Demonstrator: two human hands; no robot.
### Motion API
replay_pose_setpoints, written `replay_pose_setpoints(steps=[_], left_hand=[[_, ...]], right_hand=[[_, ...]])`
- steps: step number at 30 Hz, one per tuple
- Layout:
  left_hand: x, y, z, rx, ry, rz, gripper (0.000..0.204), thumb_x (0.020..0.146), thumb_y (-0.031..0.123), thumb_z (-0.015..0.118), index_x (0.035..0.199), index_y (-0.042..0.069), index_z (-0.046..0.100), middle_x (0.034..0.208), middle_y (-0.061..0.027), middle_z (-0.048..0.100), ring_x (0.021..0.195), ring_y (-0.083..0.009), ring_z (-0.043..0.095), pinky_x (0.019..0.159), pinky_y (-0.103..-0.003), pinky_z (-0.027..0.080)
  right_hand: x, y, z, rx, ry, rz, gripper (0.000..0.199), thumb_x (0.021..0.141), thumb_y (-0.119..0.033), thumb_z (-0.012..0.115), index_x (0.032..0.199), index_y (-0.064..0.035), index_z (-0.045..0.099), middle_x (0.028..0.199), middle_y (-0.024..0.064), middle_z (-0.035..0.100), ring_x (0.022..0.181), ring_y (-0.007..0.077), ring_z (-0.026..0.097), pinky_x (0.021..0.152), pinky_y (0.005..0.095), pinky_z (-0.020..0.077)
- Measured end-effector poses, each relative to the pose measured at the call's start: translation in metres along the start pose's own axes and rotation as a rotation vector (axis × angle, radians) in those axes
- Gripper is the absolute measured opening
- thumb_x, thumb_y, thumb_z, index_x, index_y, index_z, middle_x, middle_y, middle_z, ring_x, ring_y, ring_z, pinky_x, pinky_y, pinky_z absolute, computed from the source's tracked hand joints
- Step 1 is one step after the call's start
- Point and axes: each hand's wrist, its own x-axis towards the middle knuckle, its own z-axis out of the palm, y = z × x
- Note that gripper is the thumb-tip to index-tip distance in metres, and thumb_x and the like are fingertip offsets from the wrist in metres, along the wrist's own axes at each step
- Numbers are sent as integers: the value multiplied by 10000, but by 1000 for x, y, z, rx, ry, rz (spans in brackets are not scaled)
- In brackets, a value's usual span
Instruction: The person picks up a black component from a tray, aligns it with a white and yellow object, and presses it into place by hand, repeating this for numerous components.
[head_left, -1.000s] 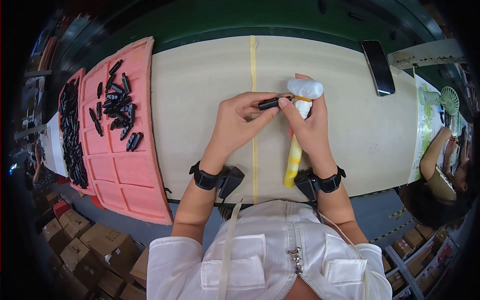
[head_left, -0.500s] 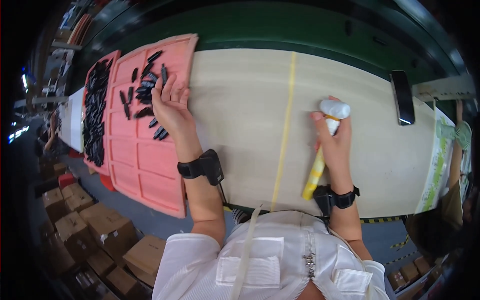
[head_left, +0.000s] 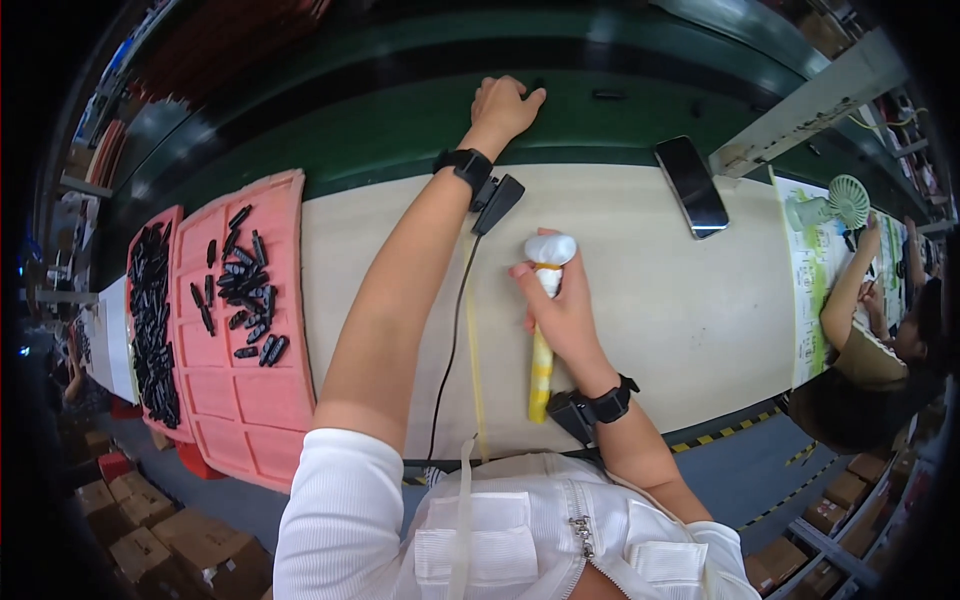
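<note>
Yellow stick with a white tip (head_left: 543, 340) sits gripped in the right hand (head_left: 565, 315). The left hand (head_left: 505, 105) reaches far, curled; holding anything? Cannot tell. Two pink trays (head_left: 255, 420) hold many black pieces (head_left: 240, 290). One phone (head_left: 691, 186) lies on the surface (head_left: 640, 320).

Worktop (head_left: 640, 300): matt beige sheet, smooth, with a dull green belt (head_left: 380, 130) beyond it that takes a faint sheen. Trays (head_left: 250, 400): pink moulded plastic, matt, holding small black parts (head_left: 240, 290) with a slight gloss. The tool (head_left: 541, 340) in my right hand (head_left: 565, 315): yellow smooth-looking shaft, head wrapped in white cloth or tape; which of the two I cannot tell. Phone (head_left: 691, 186): glossy black glass. My wrist straps (head_left: 462, 163): matt black. My sleeves (head_left: 330, 510): white ribbed cloth. Boxes (head_left: 160, 535) on the floor: brown cardboard, dull.
</note>
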Motion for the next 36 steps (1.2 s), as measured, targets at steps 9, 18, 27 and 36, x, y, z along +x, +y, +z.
replay_pose_setpoints(steps=[9,18,27,36], left_hand=[[-37,21,-18,-247,-89,156,267,831,167,817,1030,6,744,874,-117,758,790,-193,726,743,-309,576],[-207,10,-100,-205,-22,71,191,749,104,848,920,42,788,901,-57,734,874,-193,663,806,-321,511],[-235,3,-101,-156,12,87,224,659,136,852,877,126,799,871,19,676,974,-197,596,891,-370,379],[-236,3,-101,-181,36,124,209,672,113,840,876,115,791,883,13,674,957,-209,604,906,-365,380]], right_hand=[[-2,-1,-4,35,4,11,496,970,-142,641,1398,-76,398,943,50,630,509,82,508,451,249,439],[-5,-14,-7,-2,-30,-31,421,1029,-152,503,1424,-73,380,933,54,622,539,86,522,480,238,447],[-9,-19,7,-260,-40,-253,404,1037,-151,475,1420,-61,382,925,61,628,573,96,539,489,245,441],[4,-8,0,-351,-88,-92,460,1023,-187,548,1408,-13,367,937,111,657,668,177,620,594,317,505]])
